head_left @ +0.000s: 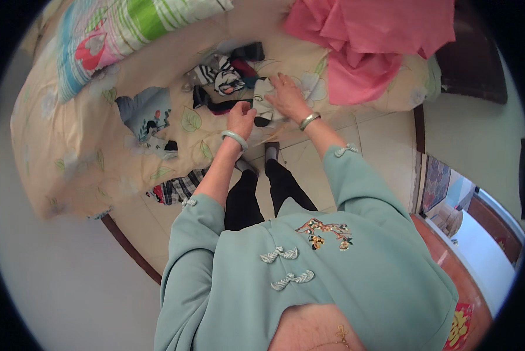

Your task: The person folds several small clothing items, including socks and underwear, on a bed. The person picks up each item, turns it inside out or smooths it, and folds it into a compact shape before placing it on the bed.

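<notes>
A pale garment [263,93] lies flat at the near edge of a bed [69,158] covered in a floral sheet, pressed under the open right hand [286,96]; the left hand [241,119] pinches a dark cloth [218,107] beside it. Pink fabric [368,41] is heaped far right, a striped pillow [128,29] far left, above a pale tiled floor [379,146].

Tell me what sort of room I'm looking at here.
Most likely a bedroom at home: a bed under a floral sheet, a striped quilt and pink cloth at its head, and small garments spread where the left hand and right hand work.
</notes>
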The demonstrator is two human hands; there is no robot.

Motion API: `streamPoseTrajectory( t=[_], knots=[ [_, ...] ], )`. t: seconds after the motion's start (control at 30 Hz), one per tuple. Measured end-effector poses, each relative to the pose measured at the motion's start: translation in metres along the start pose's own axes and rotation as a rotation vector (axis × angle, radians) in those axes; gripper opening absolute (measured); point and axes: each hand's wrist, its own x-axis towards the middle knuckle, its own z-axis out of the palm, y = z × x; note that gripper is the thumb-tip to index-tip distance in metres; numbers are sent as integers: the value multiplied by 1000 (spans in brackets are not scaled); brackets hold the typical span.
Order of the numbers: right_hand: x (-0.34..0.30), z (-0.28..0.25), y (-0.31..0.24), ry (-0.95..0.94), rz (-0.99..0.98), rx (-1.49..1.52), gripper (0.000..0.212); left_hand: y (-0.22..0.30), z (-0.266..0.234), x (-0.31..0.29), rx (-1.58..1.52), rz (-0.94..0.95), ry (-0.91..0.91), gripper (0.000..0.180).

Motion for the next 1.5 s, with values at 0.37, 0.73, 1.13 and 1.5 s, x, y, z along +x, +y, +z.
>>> streamPoseTrajectory(
  t=[0.37, 0.73, 1.13, 1.5],
  knots=[
    [32, 11, -62, 82, -171, -80, 44, -101, -93, -9, -405, -279, 253, 22],
    [138, 114, -132, 129, -286, -216, 31, -166, -191, -55, -515, -431, 574, 24],
    [120, 96, -150, 43, -211, -227, 34, -200, -226, -5, 70, -530, 678, 55],
    [43, 73, -124, 144, -106, -166, 59, -113, -249, -20, -986, -175, 378, 18]
  ],
)
